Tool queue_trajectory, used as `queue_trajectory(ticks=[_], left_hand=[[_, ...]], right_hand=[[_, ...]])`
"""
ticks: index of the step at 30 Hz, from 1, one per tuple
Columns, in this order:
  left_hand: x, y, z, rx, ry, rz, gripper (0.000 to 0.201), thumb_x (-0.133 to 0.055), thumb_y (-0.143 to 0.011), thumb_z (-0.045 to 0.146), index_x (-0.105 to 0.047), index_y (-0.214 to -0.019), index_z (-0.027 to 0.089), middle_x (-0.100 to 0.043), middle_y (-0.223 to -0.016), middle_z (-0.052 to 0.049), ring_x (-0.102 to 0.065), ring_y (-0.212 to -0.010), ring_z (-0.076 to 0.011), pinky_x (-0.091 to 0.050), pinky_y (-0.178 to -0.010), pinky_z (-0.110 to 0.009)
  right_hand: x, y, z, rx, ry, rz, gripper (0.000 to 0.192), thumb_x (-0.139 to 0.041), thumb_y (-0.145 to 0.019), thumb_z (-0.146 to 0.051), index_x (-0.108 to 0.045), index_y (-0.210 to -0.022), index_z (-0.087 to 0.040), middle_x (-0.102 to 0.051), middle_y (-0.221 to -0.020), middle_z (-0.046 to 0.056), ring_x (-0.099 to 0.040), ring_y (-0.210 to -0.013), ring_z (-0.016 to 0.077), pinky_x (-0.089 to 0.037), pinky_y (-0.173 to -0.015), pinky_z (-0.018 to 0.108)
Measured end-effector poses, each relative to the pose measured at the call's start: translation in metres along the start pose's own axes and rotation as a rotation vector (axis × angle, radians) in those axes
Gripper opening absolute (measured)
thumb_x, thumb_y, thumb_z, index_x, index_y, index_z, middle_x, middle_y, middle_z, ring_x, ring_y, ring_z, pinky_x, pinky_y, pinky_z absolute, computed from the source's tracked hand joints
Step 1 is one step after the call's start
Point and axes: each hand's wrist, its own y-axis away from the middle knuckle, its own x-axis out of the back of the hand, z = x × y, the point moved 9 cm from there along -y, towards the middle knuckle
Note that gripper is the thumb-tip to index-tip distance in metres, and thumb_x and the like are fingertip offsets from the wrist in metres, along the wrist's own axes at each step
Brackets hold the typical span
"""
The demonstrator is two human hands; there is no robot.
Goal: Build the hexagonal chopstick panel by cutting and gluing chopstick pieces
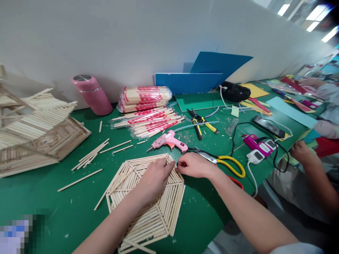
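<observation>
A web-patterned octagonal panel of wooden sticks (pixel 165 208) lies flat on the green table. My left hand (pixel 156 176) rests palm down across its upper part, fingers stretched toward the upper right edge. At that edge my right hand (pixel 193 165) is closed in a pinch, its fingertips touching the outer sticks; anything between them is too hidden to tell. Just beyond both hands lies a pink hot glue gun (pixel 169 141), nozzle pointing left. Beside my right wrist are pliers or cutters with yellow handles (pixel 233 165), partly covered by the forearm. Loose sticks (pixel 90 154) lie left of the panel.
A stick-built model (pixel 34 130) stands at left, near a pink bottle (pixel 92 95). Wrapped chopstick bundles (pixel 145 98), wire strippers (pixel 201 123) and blue boards (pixel 188 83) sit behind. A purple power strip (pixel 259 144) with cables lies right. Another person's hand (pixel 304 153) is farther right.
</observation>
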Motion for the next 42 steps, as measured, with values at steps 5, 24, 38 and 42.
queue_trajectory(ticks=[5,24,38,42], left_hand=[[-0.0016,0.0008,-0.0009,-0.005,-0.023,0.012,0.037,-0.035,-0.082,0.011,-0.048,-0.116,0.018,-0.051,-0.082,-0.007,-0.047,-0.076,-0.0185,-0.038,-0.065,-0.029],[0.0037,0.0037,-0.0017,0.029,0.058,0.018,0.034,-0.036,-0.081,0.01,-0.049,-0.11,0.019,-0.052,-0.084,-0.006,-0.048,-0.078,-0.0187,-0.039,-0.067,-0.029],[0.0039,0.003,-0.001,0.026,0.08,0.034,0.031,-0.037,-0.078,0.008,-0.052,-0.103,0.02,-0.051,-0.083,-0.005,-0.048,-0.077,-0.0176,-0.038,-0.066,-0.028],[0.0036,0.0025,-0.0007,0.021,0.054,0.027,0.036,-0.037,-0.079,0.009,-0.049,-0.111,0.021,-0.052,-0.081,-0.005,-0.048,-0.077,-0.0182,-0.038,-0.065,-0.029]], right_hand=[[-0.0006,0.0,-0.0002,0.009,-0.012,0.019,0.023,-0.05,-0.075,-0.038,-0.065,-0.07,-0.021,-0.064,-0.064,0.0,-0.051,-0.054,0.0101,-0.024,-0.045,0.021],[0.0001,0.0002,-0.0021,0.044,-0.041,0.047,0.018,-0.05,-0.072,-0.032,-0.063,-0.066,-0.02,-0.062,-0.062,-0.001,-0.049,-0.053,0.0101,-0.024,-0.045,0.021],[0.0003,0.0007,-0.0019,0.038,-0.045,0.074,0.015,-0.05,-0.07,-0.026,-0.062,-0.064,-0.02,-0.062,-0.061,-0.001,-0.049,-0.052,0.0098,-0.023,-0.045,0.02],[0.0001,0.0018,-0.0008,0.04,-0.049,0.078,0.015,-0.049,-0.069,-0.024,-0.063,-0.063,-0.02,-0.062,-0.06,-0.001,-0.05,-0.052,0.01,-0.024,-0.044,0.02]])
